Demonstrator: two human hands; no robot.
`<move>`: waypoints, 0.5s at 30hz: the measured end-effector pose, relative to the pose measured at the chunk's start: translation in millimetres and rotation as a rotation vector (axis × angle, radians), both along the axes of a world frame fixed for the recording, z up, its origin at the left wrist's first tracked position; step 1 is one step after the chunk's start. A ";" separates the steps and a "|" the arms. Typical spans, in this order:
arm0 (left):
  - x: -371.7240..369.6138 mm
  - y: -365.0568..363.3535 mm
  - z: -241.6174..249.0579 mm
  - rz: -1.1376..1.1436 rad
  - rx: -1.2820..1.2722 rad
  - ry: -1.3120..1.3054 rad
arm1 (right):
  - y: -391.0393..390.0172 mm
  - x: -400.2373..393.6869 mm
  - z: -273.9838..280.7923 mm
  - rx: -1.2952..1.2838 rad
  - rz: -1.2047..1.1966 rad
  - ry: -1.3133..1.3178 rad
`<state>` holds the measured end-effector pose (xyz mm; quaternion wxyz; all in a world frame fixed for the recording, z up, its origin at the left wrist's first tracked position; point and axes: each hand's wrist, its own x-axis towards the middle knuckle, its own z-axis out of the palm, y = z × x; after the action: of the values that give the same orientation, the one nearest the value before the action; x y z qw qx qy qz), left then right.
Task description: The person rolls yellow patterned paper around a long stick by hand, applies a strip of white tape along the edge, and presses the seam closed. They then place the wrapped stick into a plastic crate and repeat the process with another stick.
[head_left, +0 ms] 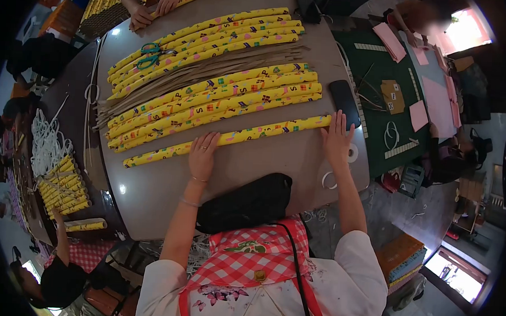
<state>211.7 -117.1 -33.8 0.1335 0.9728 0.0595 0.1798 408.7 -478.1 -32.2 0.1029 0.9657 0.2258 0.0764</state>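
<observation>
A long yellow patterned roll [254, 134] lies on the brown table [253, 163] in front of me. Flat on its middle rests my left hand [203, 155], fingers stretched out, with a ring on one finger. At its right end my right hand [337, 140] lies with spread fingers touching the roll. Just beyond are several more yellow rolls [221, 103] side by side, then a bundle of brown paper strips [211, 73] and another group of yellow rolls [213, 40]. Green-handled scissors [150, 56] lie on the far group.
A black bag [248, 206] lies at the near table edge. Right of the rolls are a black phone [344, 101], a tape roll [352, 153] and a green mat [384, 130]. Another person's hands [158, 8] are at the far side. White cords [48, 138] lie left.
</observation>
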 end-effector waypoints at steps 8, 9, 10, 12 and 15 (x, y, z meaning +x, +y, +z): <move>1.4 2.0 -0.2 -0.018 -0.017 -0.016 | 16.2 -4.6 2.9 0.146 -0.295 0.077; 1.0 1.3 -0.3 -0.019 -0.020 -0.014 | 15.4 -4.6 5.4 0.198 -0.302 0.072; 0.6 1.3 -0.5 -0.018 -0.022 -0.014 | 15.3 -4.8 7.5 0.251 -0.309 0.066; 1.5 1.2 -0.2 -0.015 -0.022 -0.015 | 14.5 -4.1 8.2 0.231 -0.243 0.048; 0.1 2.6 -0.1 -0.014 -0.016 -0.004 | 17.4 -6.8 1.6 0.173 -0.167 0.038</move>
<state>211.7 -114.5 -33.9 0.1426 0.9718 0.0537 0.1801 401.9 -460.7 -30.7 0.0208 0.9877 0.1393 0.0687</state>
